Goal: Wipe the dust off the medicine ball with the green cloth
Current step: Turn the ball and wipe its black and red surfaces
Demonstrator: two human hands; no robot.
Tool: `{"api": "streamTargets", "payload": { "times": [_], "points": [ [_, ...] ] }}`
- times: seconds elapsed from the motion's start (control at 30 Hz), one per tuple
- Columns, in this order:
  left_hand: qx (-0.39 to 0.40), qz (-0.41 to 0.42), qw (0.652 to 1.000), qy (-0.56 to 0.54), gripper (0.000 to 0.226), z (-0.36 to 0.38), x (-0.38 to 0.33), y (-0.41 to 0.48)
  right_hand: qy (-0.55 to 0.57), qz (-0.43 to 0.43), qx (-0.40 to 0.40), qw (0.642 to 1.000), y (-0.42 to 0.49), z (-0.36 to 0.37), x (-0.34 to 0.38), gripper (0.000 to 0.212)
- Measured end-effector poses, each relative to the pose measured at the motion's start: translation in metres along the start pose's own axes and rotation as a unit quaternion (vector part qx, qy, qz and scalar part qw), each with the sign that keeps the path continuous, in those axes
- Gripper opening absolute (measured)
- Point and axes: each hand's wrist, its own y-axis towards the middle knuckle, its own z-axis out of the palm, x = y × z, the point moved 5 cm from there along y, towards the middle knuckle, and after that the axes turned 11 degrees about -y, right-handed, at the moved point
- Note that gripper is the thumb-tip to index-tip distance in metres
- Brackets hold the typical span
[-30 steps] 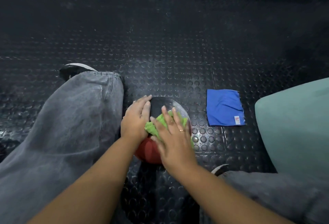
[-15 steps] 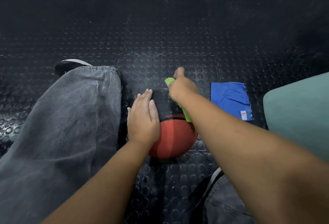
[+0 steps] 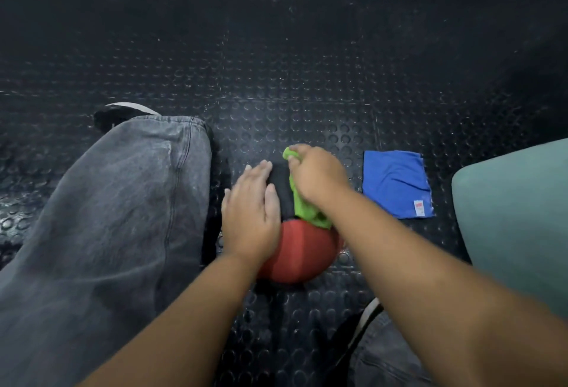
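Right hand (image 3: 318, 176) swept one cloth (image 3: 307, 211) over one ball (image 3: 302, 254).

Left hand (image 3: 250, 217) is palm-down, fingers straight and together, pointing at about 1 o'clock, bare forearm coming in from 7. Right hand (image 3: 318, 177) sits at its 2 o'clock, fingers curled round the green cloth (image 3: 304, 208), forearm coming in from 5.

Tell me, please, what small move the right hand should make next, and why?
Probably draw the green cloth back toward the body, over the red half of the medicine ball. The right hand grips it at the black half's far edge, the red half lies bare, and the left hand rests flat on the ball.
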Motion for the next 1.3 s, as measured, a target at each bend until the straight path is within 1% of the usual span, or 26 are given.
{"api": "streamTargets", "payload": {
  "times": [0.07,0.1,0.13,0.17,0.2,0.27,0.33,0.4,0.43,0.5,0.6,0.67,0.7,0.77,0.83,0.87,0.9,0.97,1.0,1.03,1.07,1.13,1.17,1.23,1.27,1.3],
  "points": [
    [-0.013,0.013,1.0,0.012,0.058,0.001,-0.001,-0.02,-0.015,0.026,0.13,0.991,0.031,0.011,-0.008,0.036],
    [-0.017,0.016,1.0,0.016,0.058,0.002,-0.002,-0.025,-0.023,0.029,0.18,0.983,0.04,0.017,-0.011,0.036],
    [-0.021,0.015,1.0,0.018,0.058,0.003,-0.003,-0.026,-0.034,0.033,0.204,0.978,0.047,0.021,-0.013,0.037],
    [-0.023,0.007,1.0,0.018,0.059,0.005,-0.005,-0.024,-0.042,0.04,0.207,0.977,0.049,0.022,-0.015,0.037],
    [-0.023,-0.007,1.0,0.017,0.06,0.006,-0.005,-0.018,-0.047,0.046,0.193,0.979,0.049,0.021,-0.016,0.037],
    [-0.022,-0.031,0.999,0.014,0.062,0.007,-0.007,-0.006,-0.028,0.051,0.122,0.991,0.039,0.011,-0.014,0.037],
    [-0.019,-0.039,0.999,0.014,0.066,0.007,-0.004,0.005,0.0,0.028,0.004,1.0,0.006,-0.002,-0.008,0.037],
    [-0.005,-0.046,0.999,0.011,0.07,0.005,-0.003,0.018,0.013,-0.023,-0.116,0.993,-0.045,-0.003,-0.001,0.043],
    [0.008,-0.054,0.998,0.008,0.069,0.004,-0.002,0.025,0.013,-0.038,-0.144,0.989,-0.069,0.002,0.002,0.048],
    [0.029,-0.06,0.998,-0.001,0.065,0.002,0.001,0.035,0.014,-0.058,-0.167,0.984,-0.096,0.011,0.007,0.051],
    [0.032,-0.025,0.999,-0.008,0.064,0.002,-0.001,0.024,0.025,-0.065,-0.188,0.98,-0.08,0.006,0.002,0.045],
    [-0.003,-0.01,1.0,-0.001,0.062,0.003,-0.004,-0.001,0.091,-0.014,-0.134,0.987,-0.041,-0.001,-0.015,0.036],
    [-0.02,-0.005,1.0,0.005,0.059,0.004,-0.006,-0.013,0.119,0.033,-0.065,0.99,-0.015,0.003,-0.027,0.032],
    [-0.037,0.006,0.999,0.018,0.055,0.008,-0.01,-0.028,0.075,0.084,0.109,0.988,0.019,0.015,-0.042,0.033],
    [-0.033,0.006,0.999,0.031,0.054,0.014,-0.013,-0.029,0.035,0.127,0.2,0.971,0.036,0.023,-0.053,0.042],
    [-0.031,0.0,0.999,0.036,0.055,0.016,-0.014,-0.026,0.052,0.151,0.197,0.967,0.038,0.021,-0.055,0.044],
    [-0.033,-0.008,0.999,0.037,0.056,0.017,-0.015,-0.022,0.041,0.134,0.176,0.974,0.038,0.017,-0.054,0.042],
    [-0.037,-0.026,0.998,0.038,0.059,0.016,-0.017,-0.015,0.093,0.103,0.075,0.987,0.019,0.007,-0.048,0.035],
    [-0.038,-0.032,0.998,0.042,0.06,0.016,-0.016,-0.011,0.146,0.093,0.004,0.985,-0.002,0.001,-0.042,0.033],
    [-0.038,-0.038,0.997,0.048,0.061,0.016,-0.016,-0.007,0.152,0.063,-0.071,0.984,-0.026,-0.002,-0.032,0.034],
    [-0.032,-0.045,0.997,0.054,0.063,0.016,-0.016,-0.002,0.124,0.026,-0.134,0.983,-0.051,-0.002,-0.02,0.036],
    [-0.016,-0.057,0.997,0.054,0.061,0.018,-0.015,0.006,0.073,-0.011,-0.204,0.976,-0.082,0.003,-0.006,0.042],
    [-0.009,-0.057,0.997,0.05,0.06,0.018,-0.015,0.008,0.069,-0.02,-0.217,0.974,-0.084,0.002,-0.005,0.043],
    [-0.006,-0.044,0.998,0.051,0.059,0.019,-0.017,0.008,0.096,-0.037,-0.196,0.975,-0.068,-0.006,-0.012,0.039],
    [-0.009,-0.034,0.998,0.054,0.059,0.019,-0.019,0.004,0.11,-0.025,-0.165,0.98,-0.055,-0.011,-0.019,0.036],
    [-0.012,-0.024,0.998,0.054,0.06,0.018,-0.019,-0.002,0.122,0.009,-0.114,0.986,-0.031,-0.006,-0.032,0.032]
  ]
}}
